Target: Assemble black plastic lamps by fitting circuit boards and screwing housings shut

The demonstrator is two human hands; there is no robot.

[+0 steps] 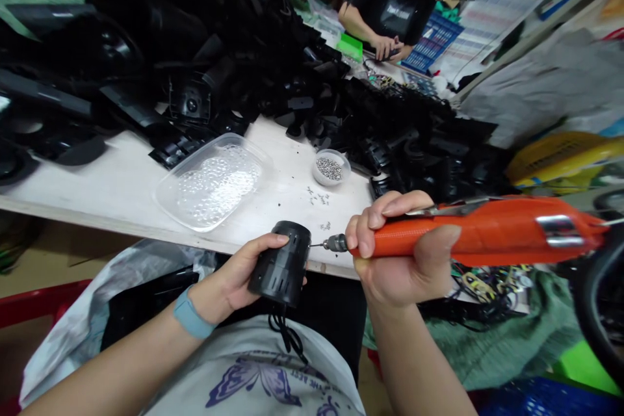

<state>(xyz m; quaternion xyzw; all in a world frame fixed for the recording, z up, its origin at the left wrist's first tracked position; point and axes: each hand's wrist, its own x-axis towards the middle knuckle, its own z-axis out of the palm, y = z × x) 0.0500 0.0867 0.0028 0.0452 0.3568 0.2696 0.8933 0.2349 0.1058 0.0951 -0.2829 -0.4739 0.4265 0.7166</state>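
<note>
My left hand (246,271) is wrapped round a black slotted plastic housing (281,264) at the table's front edge, thumb on top. A black cord (287,338) hangs below the housing. My right hand (397,253) grips an orange electric screwdriver (487,231), held level and pointing left. Its thin bit meets the right side of the housing; whether a screw sits at the tip is too small to tell. Just beyond lie several loose screws (319,197) on the white tabletop, near a small round cup of screws (329,168).
A clear plastic tray (212,182) of small transparent pieces stands at the left on the white table (277,149). Black plastic parts (234,58) are heaped along the back. Across the table a co-worker (394,13) handles a small dark object, beside a blue basket (431,42).
</note>
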